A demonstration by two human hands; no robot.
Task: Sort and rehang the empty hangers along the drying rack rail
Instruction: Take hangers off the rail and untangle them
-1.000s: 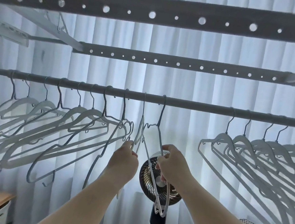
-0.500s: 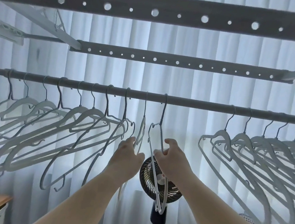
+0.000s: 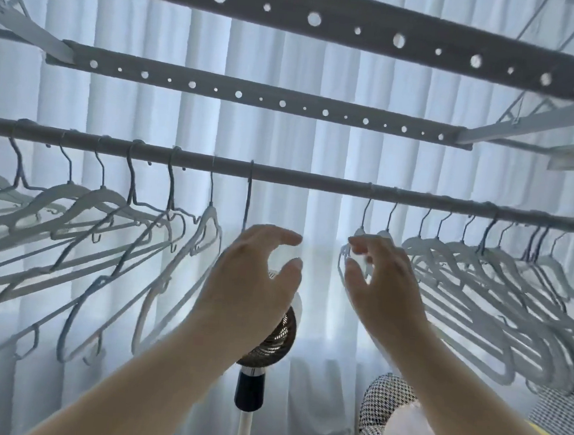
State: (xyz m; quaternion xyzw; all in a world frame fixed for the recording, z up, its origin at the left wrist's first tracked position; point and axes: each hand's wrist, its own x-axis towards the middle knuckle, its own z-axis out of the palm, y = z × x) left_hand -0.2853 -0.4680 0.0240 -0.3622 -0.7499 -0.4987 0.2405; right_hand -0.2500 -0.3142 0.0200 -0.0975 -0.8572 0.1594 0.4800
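Letting go is the change. Half a second ago both hands gripped the two thin hangers at mid-rail. Now the left hand (image 3: 253, 276) hangs slack, fingers and thumb curved apart around nothing. The right hand (image 3: 383, 286) has swung toward three o'clock, its parted fingers at the end of the nearest pale hanger (image 3: 343, 266); blur hides whether they grasp it or only brush it. In my judgement the middle pair is settled and the right-hand cluster is next.

The grey round drying rail (image 3: 316, 182) runs from nine to three o'clock. On it, the left group of white plastic hangers (image 3: 84, 201) fans out, tilted and evenly spaced, and one thin wire hook (image 3: 249, 193) drops behind the left hand. The right group of white hangers (image 3: 481, 267) bunches tightly, overlapping. A bare stretch of rail separates them at twelve o'clock. At six o'clock stands a round metal-grilled fan (image 3: 281, 333).
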